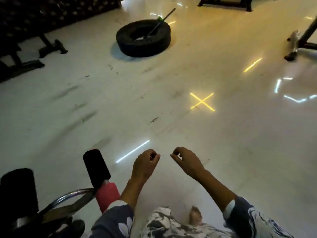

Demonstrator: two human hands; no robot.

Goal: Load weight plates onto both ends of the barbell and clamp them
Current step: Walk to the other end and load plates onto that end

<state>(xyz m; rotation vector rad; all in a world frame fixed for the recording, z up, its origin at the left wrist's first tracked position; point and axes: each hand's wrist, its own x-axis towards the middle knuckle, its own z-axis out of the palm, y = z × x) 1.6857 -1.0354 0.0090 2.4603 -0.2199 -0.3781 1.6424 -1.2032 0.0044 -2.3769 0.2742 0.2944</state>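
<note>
Two bare hands are held out over a glossy, scuffed pale floor (171, 127): the left hand (145, 164) and right hand (186, 161) are each loosely curled, fingers bent inward, nothing gripped. No barbell or weight plates can be made out in view. A chunky black rubber tire (143, 38) is laid flat in the bkgd, with a thin dark rod (160, 24), green-tagged, propped across its rim. At lower left, black foam roller pads (96, 167) and a red cylindrical pad (108, 194) are seen on a curved chrome tube frame (68, 196). Patterned sleeves (113, 219) are worn; a bare foot (195, 215) is planted below. A yellow X-shaped light reflection (202, 101) is cast on the floor.
</note>
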